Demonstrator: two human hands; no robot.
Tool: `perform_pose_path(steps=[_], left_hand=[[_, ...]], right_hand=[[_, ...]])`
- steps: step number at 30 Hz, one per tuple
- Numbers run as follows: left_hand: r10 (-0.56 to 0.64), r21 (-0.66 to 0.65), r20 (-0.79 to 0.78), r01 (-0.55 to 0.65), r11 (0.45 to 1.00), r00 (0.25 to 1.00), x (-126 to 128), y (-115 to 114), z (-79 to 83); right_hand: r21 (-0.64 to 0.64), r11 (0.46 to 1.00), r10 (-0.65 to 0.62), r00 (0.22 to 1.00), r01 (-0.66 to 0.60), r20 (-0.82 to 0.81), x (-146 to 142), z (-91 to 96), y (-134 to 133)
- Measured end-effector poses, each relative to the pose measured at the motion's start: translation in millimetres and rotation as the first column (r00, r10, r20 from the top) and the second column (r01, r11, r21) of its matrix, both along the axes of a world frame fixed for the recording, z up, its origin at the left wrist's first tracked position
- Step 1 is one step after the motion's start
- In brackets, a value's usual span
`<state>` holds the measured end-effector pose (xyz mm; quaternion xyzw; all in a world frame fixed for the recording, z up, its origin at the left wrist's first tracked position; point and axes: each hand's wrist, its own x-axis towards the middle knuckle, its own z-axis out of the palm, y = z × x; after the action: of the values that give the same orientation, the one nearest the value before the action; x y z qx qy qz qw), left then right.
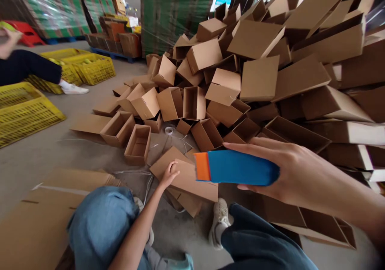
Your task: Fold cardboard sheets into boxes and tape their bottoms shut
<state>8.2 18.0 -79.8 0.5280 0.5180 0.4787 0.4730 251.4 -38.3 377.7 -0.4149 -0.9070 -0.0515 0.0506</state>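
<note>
My right hand (pixel 288 165) is wrapped around a blue tape dispenser (pixel 240 167) with an orange end, held up in front of me and pointing left. Further down, my left hand (pixel 170 175) grips the left end of a flattened cardboard box (pixel 194 177) between my feet. This piece lies tilted over other cardboard (pixel 183 201) on the floor. The underside of the dispenser and some of my right fingers are hidden.
A tall heap of open cardboard boxes (pixel 222 87) rises ahead and to the right. A tape roll (pixel 169 130) lies on the floor. Flat cardboard (pixel 39 218) is stacked at left. Yellow crates (pixel 30 115) and another person's leg (pixel 33 65) are farther left.
</note>
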Motion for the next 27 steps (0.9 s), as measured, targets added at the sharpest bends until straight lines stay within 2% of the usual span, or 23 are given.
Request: perform_pose_path(steps=[6, 10, 20, 27], left_hand=[[-0.1, 0.076, -0.048, 0.104, 0.992, 0.994, 2, 1, 6.3], [-0.123, 0.08, -0.112, 0.133, 0.988, 0.986, 1, 2, 9.1], [-0.134, 0.025, -0.127, 0.138, 0.99, 0.983, -1, -2, 26.5], [-0.169, 0.001, -0.105, 0.17, 0.985, 0.98, -3, -1, 22.7]], right_hand=[[-0.083, 0.983, -0.169, 0.985, 0.165, -0.031, 69, -38.7, -9], [-0.134, 0.967, -0.225, 0.974, 0.219, -0.03, 107, -64.5, -13], [-0.365, 0.884, -0.355, 0.928, 0.293, -0.115, 154, -109.8, -12], [-0.418, 0.85, -0.409, 0.901, 0.321, -0.14, 183, -148.6, -15]])
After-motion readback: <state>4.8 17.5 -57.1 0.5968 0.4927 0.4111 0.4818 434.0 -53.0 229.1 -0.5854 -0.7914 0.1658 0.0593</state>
